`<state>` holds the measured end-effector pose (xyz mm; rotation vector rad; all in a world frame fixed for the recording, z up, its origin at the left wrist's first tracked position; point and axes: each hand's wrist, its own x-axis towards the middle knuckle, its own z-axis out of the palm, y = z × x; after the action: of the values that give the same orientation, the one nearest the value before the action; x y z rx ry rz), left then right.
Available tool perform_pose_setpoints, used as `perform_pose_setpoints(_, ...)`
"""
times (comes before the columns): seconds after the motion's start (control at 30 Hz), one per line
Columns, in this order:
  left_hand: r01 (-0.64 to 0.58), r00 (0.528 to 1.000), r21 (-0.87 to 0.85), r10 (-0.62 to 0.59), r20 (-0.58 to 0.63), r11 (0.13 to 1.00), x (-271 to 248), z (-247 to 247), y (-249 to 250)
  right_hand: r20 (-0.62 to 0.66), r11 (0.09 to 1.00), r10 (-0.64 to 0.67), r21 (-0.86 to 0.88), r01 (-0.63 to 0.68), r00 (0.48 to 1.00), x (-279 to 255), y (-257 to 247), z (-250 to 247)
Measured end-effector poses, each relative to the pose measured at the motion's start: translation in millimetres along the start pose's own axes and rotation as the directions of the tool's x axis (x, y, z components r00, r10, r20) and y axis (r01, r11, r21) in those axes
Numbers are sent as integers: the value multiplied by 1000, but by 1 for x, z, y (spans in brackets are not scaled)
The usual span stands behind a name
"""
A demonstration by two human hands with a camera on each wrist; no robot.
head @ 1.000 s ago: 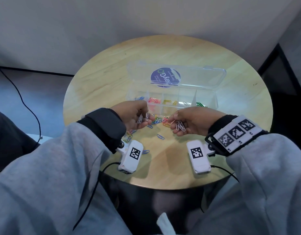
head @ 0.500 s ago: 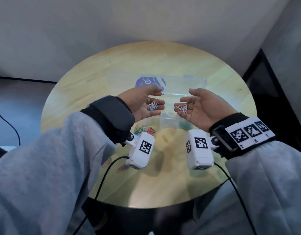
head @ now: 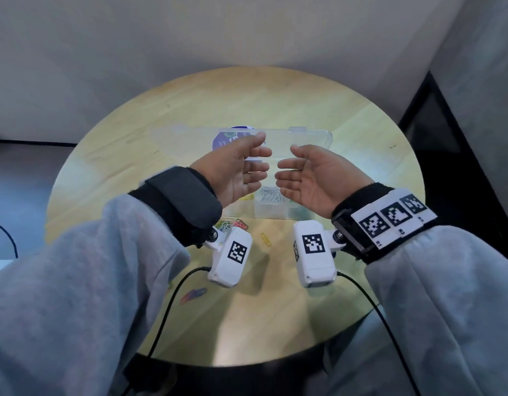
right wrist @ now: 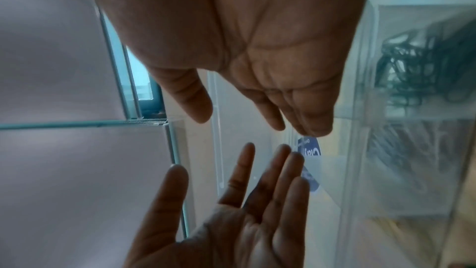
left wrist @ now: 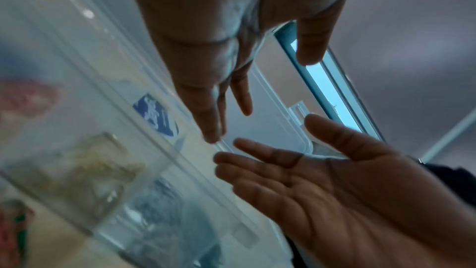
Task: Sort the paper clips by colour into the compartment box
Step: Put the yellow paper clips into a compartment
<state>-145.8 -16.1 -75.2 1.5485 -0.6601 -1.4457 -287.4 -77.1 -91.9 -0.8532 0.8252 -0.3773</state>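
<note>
Over the clear compartment box [head: 275, 214], my left hand [head: 244, 170] and right hand [head: 301, 175] hover with palms facing each other, fingers straight and empty. Silver paper clips [head: 271, 195] lie in the compartment below the gap between them. The left wrist view shows my left hand [left wrist: 221, 89] above my bare right palm [left wrist: 335, 191], with the blurred box [left wrist: 85, 121] beside them. In the right wrist view my right hand [right wrist: 270, 64] faces my left hand [right wrist: 247, 211]; green clips [right wrist: 425, 64] and silver clips [right wrist: 401, 160] fill neighbouring compartments.
The box lid [head: 304, 138] lies open at the back with a blue sticker [head: 230, 138]. Loose clips stay on the round wooden table [head: 275, 98]: a coloured heap [head: 232, 224], a yellow clip [head: 265, 239], blue and red clips [head: 194, 294]. Wrist camera cables hang over the near edge.
Both hands rose from the table with silver clips pinched, then carried them in the palms over the box. Now both palms are empty and the hands are spread.
</note>
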Motion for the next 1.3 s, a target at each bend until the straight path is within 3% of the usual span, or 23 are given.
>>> perform_pose_setpoints(0.1, -32, 999, 187, 39, -36, 982, -9, -5, -3, -60, 975, -79, -214, 65, 995, -4, 1, 1)
perform_pose_setpoints(0.2, -63, 997, 492, 77, -7, 868, -20, -14, -13, -17, 831, -176, -538, 139, 984, -14, 2, 5)
perform_pose_setpoints(0.3, -108, 988, 753, 152, 11, 649, -26, -23, -31, 72, 590, -181, -790, 167, 981, -26, 7, 10)
perform_pose_setpoints(0.37, -75, 987, 887, 158, 2, 455, -29, -27, -42, 105, 429, -128, -891, 150, 986, -29, 15, 14)
perform_pose_setpoints(0.47, -20, 993, 979, 122, -4, 201, -29, -28, -55, 102, 214, -44, -971, 109, 994, -23, 29, 18)
perform_pose_setpoints(0.6, 9, 994, 999, 105, -14, 42, -22, -29, -61, 80, 31, -25, -996, 80, 997, -12, 42, 22)
perform_pose_setpoints(0.8, -26, 995, 998, 100, 31, -55, -15, -19, -64, 49, -136, -5, -990, 48, 999, 1, 58, 29)
perform_pose_setpoints(0.93, -37, 994, 997, 97, 43, -66, -12, -15, -67, 75, -181, 3, -981, 74, 997, 3, 58, 31)
perform_pose_setpoints(1.17, -24, 997, 1000, 74, 24, -1, -11, -19, -71, 89, -366, 88, -924, 115, 992, 4, 60, 36)
perform_pose_setpoints(1.3, -18, 998, 992, 69, 10, 125, -16, -26, -71, 113, -340, 37, -933, 119, 993, 7, 63, 36)
